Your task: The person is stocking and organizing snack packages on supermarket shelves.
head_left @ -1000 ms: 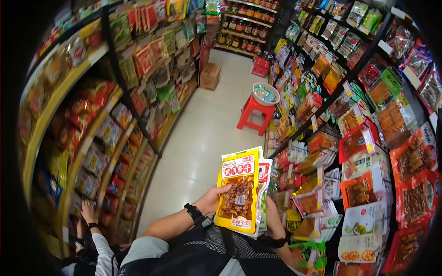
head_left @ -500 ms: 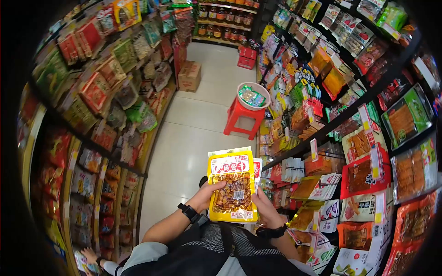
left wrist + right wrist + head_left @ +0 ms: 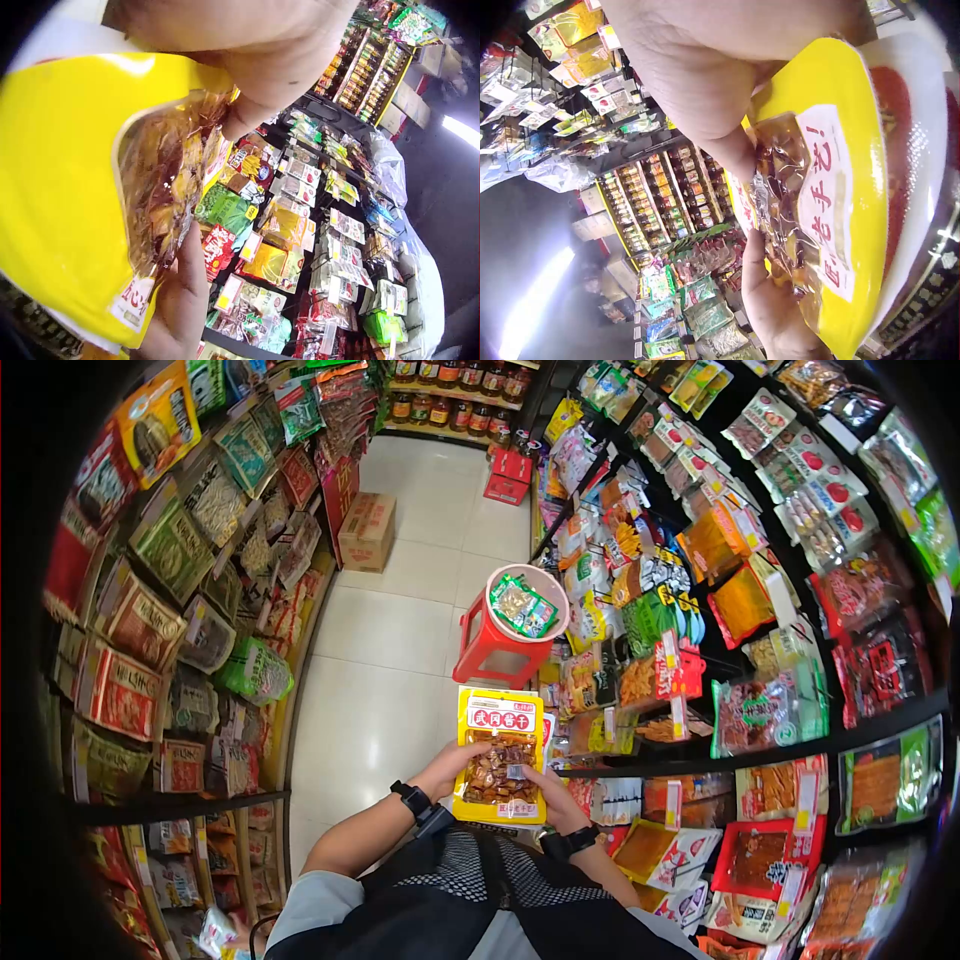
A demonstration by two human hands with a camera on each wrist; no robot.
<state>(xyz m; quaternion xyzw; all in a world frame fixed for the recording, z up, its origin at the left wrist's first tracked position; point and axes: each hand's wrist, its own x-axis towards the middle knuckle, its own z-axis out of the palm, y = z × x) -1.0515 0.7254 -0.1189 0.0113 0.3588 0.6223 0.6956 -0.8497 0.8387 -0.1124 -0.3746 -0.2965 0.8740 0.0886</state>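
Observation:
Both hands hold a small stack of food packets at chest height. The front one is a yellow snack packet [image 3: 500,775] with a clear window over brown, glossy pieces. My left hand [image 3: 440,768] grips its left edge, thumb lying across the window. On the opposite edge my right hand [image 3: 560,807] grips too, its thumb on the lower front. Behind it the white edge of another packet [image 3: 922,150] shows in the right wrist view. Most of the packets behind are hidden, as are the fingers at the back.
Packed snack shelves line both sides; hanging packets [image 3: 745,600] crowd the right. Ahead stands a red stool [image 3: 500,660] bearing a basin [image 3: 562,595] of green packets. A cardboard box [image 3: 367,532] and red boxes [image 3: 508,476] sit farther along the floor. Another person's hand [image 3: 243,932] shows at lower left.
The view has moved up the aisle, so the stool and basin appear closer. My right thumb has come onto the yellow packet's front, and the packets behind are now more covered.

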